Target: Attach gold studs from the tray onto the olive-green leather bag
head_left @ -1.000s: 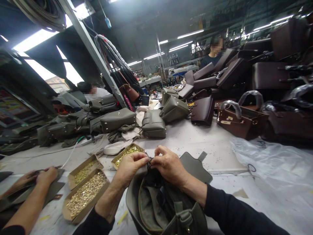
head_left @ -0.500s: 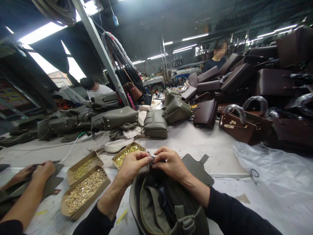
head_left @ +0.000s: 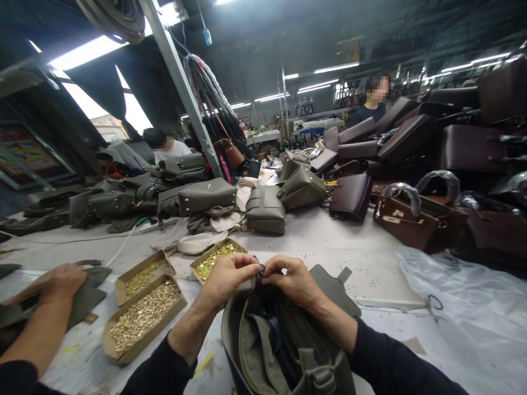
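An olive-green handbag (head_left: 263, 351) stands in front of me with its zipped mouth gaping and its grey-green lining in view. At its far top end, my left hand (head_left: 230, 277) pinches the bag's edge between thumb and fingers. Opposite it, my right hand (head_left: 294, 280) pinches the same spot, fingertips almost touching the left ones. Whatever small part lies between the fingertips is too hidden to name. A flap with a narrow tab (head_left: 335, 288) spreads out behind my right wrist.
Cardboard trays of gold metal fittings (head_left: 144, 318) stand left of the bag. Beyond them a co-worker's hands (head_left: 61, 282) handle olive pieces. Olive bags (head_left: 208, 196) line the back; brown handbags (head_left: 418, 214) pile up at right, near clear plastic sheeting (head_left: 465, 296).
My view has shifted slightly, so the scene sits a little further right. Both my hands keep pinching the bag's end. The co-worker's hand at left has moved over the olive piece.
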A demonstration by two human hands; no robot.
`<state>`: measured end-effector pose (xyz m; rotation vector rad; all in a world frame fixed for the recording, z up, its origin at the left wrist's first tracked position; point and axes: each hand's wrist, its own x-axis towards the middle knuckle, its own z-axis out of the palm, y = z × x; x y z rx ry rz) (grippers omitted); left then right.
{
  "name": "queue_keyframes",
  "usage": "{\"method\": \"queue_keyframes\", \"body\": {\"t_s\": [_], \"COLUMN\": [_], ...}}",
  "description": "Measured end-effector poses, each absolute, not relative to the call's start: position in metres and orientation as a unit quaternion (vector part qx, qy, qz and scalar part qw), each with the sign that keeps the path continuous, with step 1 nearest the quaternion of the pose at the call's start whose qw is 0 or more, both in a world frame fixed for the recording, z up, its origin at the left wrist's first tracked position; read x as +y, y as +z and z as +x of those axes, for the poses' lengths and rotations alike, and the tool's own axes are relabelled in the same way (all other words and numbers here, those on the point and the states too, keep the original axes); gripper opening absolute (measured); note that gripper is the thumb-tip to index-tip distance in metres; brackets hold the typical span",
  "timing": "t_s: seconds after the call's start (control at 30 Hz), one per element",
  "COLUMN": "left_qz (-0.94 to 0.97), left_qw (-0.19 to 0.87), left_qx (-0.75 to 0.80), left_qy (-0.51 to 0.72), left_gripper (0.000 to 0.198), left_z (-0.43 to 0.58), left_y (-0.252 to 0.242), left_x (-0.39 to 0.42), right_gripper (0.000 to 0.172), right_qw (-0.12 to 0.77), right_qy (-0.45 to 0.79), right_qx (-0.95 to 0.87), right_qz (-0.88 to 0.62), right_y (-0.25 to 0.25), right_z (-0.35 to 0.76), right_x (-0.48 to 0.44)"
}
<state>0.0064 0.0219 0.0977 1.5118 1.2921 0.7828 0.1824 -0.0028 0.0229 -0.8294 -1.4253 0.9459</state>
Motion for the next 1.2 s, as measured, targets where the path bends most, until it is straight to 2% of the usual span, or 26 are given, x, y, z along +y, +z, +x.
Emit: {"method": "queue_keyframes", "body": {"t_s": [0.2, 0.27, 0.43, 0.8, 1.03, 1.2], "left_qz": [0.614, 0.613, 0.614, 0.608, 0.592, 0.589], "left_qw": [0.488, 0.491, 0.488, 0.504, 0.497, 0.497], "left_qx": [0.532, 0.532, 0.537, 0.532, 0.537, 0.537], "left_qy": [0.32, 0.317, 0.309, 0.306, 0.339, 0.343], "left_gripper": [0.028, 0.028, 0.03, 0.029, 0.026, 0.025], "left_z": [0.006, 0.006, 0.005, 0.007, 0.01, 0.01], "left_y": [0.098, 0.098, 0.1, 0.1, 0.099, 0.1], "left_x": [0.021, 0.02, 0.02, 0.018, 0.017, 0.016], "right_gripper": [0.007, 0.012, 0.04, 0.047, 0.059, 0.059], "right_qw": [0.569, 0.571, 0.577, 0.512, 0.472, 0.456], "right_qy": [0.424, 0.425, 0.443, 0.617, 0.647, 0.647], "right_qx": [-0.605, -0.601, -0.57, -0.5, -0.487, -0.493], "right_qz": [-0.362, -0.363, -0.382, -0.327, -0.349, -0.361], "right_y": [0.022, 0.022, 0.024, 0.021, 0.028, 0.031], "right_z": [0.182, 0.183, 0.182, 0.184, 0.185, 0.185], "right_x": [-0.003, -0.004, -0.001, 0.014, 0.021, 0.022]}}
